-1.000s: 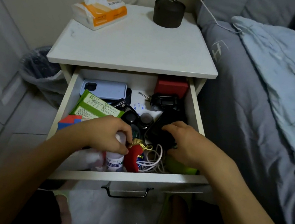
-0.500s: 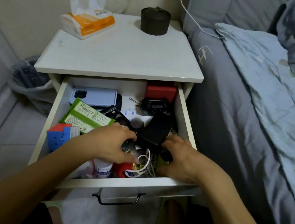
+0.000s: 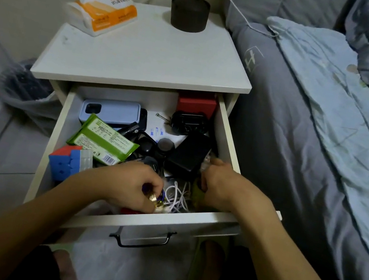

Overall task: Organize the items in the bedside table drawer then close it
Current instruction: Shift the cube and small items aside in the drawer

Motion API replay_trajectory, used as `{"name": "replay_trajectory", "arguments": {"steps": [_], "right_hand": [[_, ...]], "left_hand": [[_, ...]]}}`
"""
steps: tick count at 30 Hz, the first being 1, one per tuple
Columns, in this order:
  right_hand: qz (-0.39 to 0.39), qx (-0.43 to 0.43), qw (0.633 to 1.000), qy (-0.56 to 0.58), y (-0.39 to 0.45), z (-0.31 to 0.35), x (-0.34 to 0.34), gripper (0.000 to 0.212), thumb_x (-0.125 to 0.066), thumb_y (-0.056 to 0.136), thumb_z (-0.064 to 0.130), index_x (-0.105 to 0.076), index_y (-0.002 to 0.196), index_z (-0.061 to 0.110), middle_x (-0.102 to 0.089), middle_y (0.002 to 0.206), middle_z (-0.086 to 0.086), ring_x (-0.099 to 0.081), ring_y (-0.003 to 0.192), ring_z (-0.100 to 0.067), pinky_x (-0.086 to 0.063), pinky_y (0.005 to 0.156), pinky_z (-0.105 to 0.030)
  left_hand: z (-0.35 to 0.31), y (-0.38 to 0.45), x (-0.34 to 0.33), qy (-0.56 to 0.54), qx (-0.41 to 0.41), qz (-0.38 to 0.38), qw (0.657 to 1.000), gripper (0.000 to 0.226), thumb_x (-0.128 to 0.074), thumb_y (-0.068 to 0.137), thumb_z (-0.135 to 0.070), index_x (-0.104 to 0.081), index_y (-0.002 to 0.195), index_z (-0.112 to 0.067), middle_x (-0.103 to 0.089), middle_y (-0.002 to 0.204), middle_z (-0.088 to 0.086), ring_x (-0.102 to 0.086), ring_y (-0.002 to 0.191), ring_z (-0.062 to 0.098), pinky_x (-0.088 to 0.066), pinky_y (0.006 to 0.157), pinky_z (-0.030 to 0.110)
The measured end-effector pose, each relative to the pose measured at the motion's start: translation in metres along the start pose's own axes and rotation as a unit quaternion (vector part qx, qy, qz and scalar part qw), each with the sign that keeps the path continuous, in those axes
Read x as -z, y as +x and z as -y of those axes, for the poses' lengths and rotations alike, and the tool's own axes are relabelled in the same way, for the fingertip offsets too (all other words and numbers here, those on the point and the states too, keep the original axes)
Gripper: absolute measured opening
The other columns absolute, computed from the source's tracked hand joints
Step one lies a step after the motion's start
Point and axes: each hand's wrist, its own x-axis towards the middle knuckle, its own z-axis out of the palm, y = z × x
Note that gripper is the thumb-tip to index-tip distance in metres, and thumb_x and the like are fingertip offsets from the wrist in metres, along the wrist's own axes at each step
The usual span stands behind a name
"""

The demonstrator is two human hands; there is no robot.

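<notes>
White bedside table (image 3: 143, 59) sits against the wall, bed (image 3: 301, 135) tight on its right, bin with a dark bag (image 3: 28, 87) on the floor to its left. On top: tissue pack (image 3: 102, 12) back left, dark round tin (image 3: 189, 13) back centre. Drawer (image 3: 225, 137) is pulled well out and crammed. Back row: blue phone case (image 3: 112, 110), black pouch (image 3: 187, 122), red box (image 3: 196, 104) in the right back corner. Middle: green wipes pack (image 3: 103, 138), black wallet (image 3: 189, 154). Puzzle cube (image 3: 67, 163) sits against the left wall near the front. Both forearms reach in over the front panel. Left hand (image 3: 133, 186) is curled at front centre, gripping a small gold and blue trinket (image 3: 156, 198). Right hand (image 3: 222, 186) is curled at the front right corner, fingers down by a green object (image 3: 197, 188); can't tell if it's actually holding anything. White cable coil (image 3: 177, 196) lies between the hands. Right hand is close to the right wall, little slack there. Black handle (image 3: 142, 240) on the drawer front hangs free, bare floor below it.
</notes>
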Motion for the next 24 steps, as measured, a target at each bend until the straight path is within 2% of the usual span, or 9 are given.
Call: {"name": "replay_trajectory", "arguments": {"steps": [2,5,8,11,13,18,20,22,24], "right_hand": [[0.008,0.017,1.000,-0.015,0.002,-0.001,0.000,0.024,-0.064,0.083,0.022,-0.059,0.105,0.014,-0.039,0.138,-0.009,-0.039,0.126,-0.030,-0.044,0.091,-0.034],[-0.041,0.029,0.997,0.060,0.005,-0.010,0.009,0.015,-0.064,0.085,0.020,-0.064,0.089,0.005,-0.052,0.128,-0.009,-0.056,0.113,-0.028,-0.048,0.086,-0.029],[-0.073,0.022,0.985,0.158,0.005,-0.023,0.019,0.023,-0.063,0.091,0.028,-0.069,0.096,0.007,-0.058,0.123,0.002,-0.057,0.111,-0.017,-0.047,0.090,-0.030],[-0.056,0.004,0.973,0.223,0.009,-0.031,0.023,0.030,-0.057,0.095,0.030,-0.067,0.102,0.003,-0.062,0.125,-0.014,-0.060,0.107,-0.027,-0.049,0.095,-0.044],[-0.061,-0.013,0.961,0.270,0.010,-0.031,0.025,0.033,-0.056,0.096,0.028,-0.067,0.104,-0.002,-0.062,0.124,-0.019,-0.061,0.108,-0.031,-0.048,0.097,-0.046],[-0.104,-0.061,0.940,0.320,0.011,-0.026,0.029,0.040,-0.053,0.096,0.027,-0.062,0.109,-0.010,-0.064,0.112,-0.028,-0.061,0.103,-0.040,-0.050,0.091,-0.047],[-0.128,-0.061,0.936,0.321,0.012,-0.026,0.030,0.042,-0.051,0.095,0.028,-0.063,0.108,-0.009,-0.066,0.107,-0.026,-0.063,0.100,-0.037,-0.051,0.088,-0.043],[-0.142,-0.052,0.933,0.328,0.011,-0.025,0.031,0.038,-0.050,0.097,0.031,-0.067,0.101,-0.003,-0.067,0.090,-0.013,-0.064,0.088,-0.027,-0.050,0.077,-0.034],[-0.151,-0.047,0.928,0.339,0.009,-0.023,0.033,0.033,-0.049,0.097,0.032,-0.067,0.093,0.004,-0.062,0.081,-0.004,-0.059,0.080,-0.018,-0.045,0.069,-0.030]], "left_hand": [[0.001,0.001,0.000,-0.008,0.012,-0.030,0.999,0.018,-0.071,0.078,-0.026,-0.055,0.069,-0.031,-0.058,0.072,-0.008,-0.057,0.068,0.009,-0.049,0.065,0.031],[0.003,0.003,0.003,0.022,0.018,-0.073,0.997,0.019,-0.071,0.076,-0.024,-0.053,0.071,-0.028,-0.058,0.071,-0.007,-0.055,0.068,0.011,-0.047,0.063,0.032],[0.003,0.004,0.005,0.010,0.015,-0.098,0.995,0.020,-0.072,0.075,-0.020,-0.054,0.071,-0.028,-0.060,0.072,-0.006,-0.056,0.070,0.010,-0.048,0.065,0.034],[0.008,0.008,0.007,-0.009,0.019,-0.141,0.990,0.022,-0.073,0.073,-0.015,-0.053,0.069,-0.026,-0.061,0.072,-0.002,-0.058,0.071,0.016,-0.050,0.066,0.039],[0.015,0.011,0.011,-0.033,0.024,-0.189,0.981,0.021,-0.071,0.072,-0.009,-0.055,0.069,-0.022,-0.060,0.070,0.000,-0.058,0.070,0.019,-0.050,0.065,0.040],[0.022,0.015,0.013,-0.061,0.027,-0.212,0.975,0.028,-0.065,0.075,-0.001,-0.058,0.074,-0.028,-0.062,0.075,-0.009,-0.056,0.072,0.003,-0.044,0.063,0.023],[0.020,0.016,0.011,-0.073,0.027,-0.206,0.975,0.031,-0.063,0.076,0.000,-0.063,0.086,-0.030,-0.064,0.085,-0.012,-0.059,0.081,0.003,-0.046,0.067,0.020],[0.020,0.018,0.011,-0.061,0.026,-0.187,0.980,0.035,-0.063,0.078,-0.004,-0.067,0.098,-0.032,-0.065,0.092,-0.015,-0.059,0.084,0.001,-0.048,0.071,0.020],[0.017,0.022,0.011,-0.029,0.016,-0.174,0.984,0.029,-0.065,0.079,-0.015,-0.068,0.099,-0.035,-0.066,0.093,-0.015,-0.060,0.084,0.002,-0.051,0.073,0.026]]}}
